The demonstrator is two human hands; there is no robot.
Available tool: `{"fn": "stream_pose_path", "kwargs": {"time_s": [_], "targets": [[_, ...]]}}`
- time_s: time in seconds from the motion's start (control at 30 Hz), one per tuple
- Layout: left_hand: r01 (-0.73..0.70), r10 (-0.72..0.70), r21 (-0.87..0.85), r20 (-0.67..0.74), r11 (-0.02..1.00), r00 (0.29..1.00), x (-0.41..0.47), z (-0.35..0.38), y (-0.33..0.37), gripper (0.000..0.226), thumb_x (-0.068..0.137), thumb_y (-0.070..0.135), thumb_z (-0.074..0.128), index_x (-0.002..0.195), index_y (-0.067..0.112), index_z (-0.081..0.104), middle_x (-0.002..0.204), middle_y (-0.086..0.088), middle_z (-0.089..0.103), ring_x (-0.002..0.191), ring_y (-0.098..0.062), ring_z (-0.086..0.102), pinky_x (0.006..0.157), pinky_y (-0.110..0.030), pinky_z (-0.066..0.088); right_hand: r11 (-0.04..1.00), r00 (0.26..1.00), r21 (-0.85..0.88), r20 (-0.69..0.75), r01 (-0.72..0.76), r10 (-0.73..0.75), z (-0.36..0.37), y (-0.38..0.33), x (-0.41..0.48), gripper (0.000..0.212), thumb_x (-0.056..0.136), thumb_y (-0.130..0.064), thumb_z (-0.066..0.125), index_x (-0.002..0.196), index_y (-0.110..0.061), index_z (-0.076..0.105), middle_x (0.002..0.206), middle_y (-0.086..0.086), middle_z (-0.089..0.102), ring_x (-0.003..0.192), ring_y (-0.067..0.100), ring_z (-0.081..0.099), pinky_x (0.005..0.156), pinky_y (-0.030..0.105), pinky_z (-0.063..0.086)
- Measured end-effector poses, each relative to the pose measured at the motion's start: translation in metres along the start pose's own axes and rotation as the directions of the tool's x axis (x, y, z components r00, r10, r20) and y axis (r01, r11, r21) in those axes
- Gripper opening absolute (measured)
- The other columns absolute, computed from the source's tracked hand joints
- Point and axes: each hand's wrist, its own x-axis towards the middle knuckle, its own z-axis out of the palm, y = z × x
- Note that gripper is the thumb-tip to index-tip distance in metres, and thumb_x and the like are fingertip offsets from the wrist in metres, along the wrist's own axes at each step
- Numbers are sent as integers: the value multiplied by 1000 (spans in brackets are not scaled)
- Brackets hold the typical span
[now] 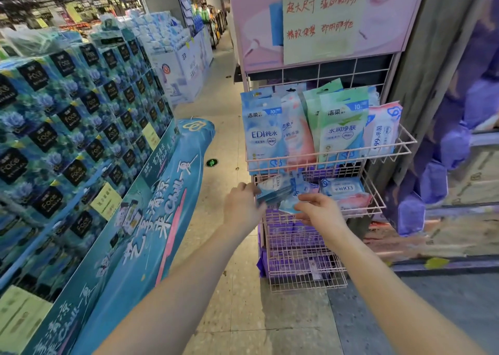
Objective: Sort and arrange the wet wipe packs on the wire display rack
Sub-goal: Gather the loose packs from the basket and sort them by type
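Pink wire display rack, packs upright in top basket; left hand fingers closed around a small stack of blue wipe packs at the middle basket's left end; right hand pinching a light-blue pack just beside it; flat EDI pack lying in the same basket, right.

Bright shop light, blurred, warped edges

Pink wire rack: upright wipe packs top basket; flat packs middle basket.
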Motion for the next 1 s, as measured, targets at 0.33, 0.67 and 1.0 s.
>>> {"fn": "stream_pose_path", "kwargs": {"time_s": [0.33, 0.67, 1.0], "targets": [[-55, -3, 417, 139, 907, 990, 41, 50, 21, 76, 87, 52, 74, 144, 17, 40, 141, -9, 48, 129, -32, 47, 105, -42, 38, 999, 999, 0, -38, -32, 32, -3, 14, 6, 22, 95, -11, 67, 116, -11, 68, 110, 6, 71, 85, 20, 75, 73, 29, 58], [-66, 21, 469, 100, 881, 995, 56, 71, 9, 55, 89, 50, 70, 134, 21, 54, 137, -3, 56, 128, -29, 49, 105, -43, 35, 998, 997, -21, -36, -67, 66, -22, 31, 3, 13, 96, -11, 66, 107, -16, 68, 103, 7, 75, 82, 20, 74, 72, 30, 59], [-235, 308, 284, -247, 930, 919, 29, 69, 16, 48, 57, 37, 87, 98, 15, 75, 99, -7, 70, 94, -33, 63, 79, -40, 38, 996, 998, 73, 29, -51, 49, 1, 30, 9, 33, 95, -24, 71, 125, -16, 60, 110, 4, 73, 93, 19, 75, 84, 35, 62]]}}
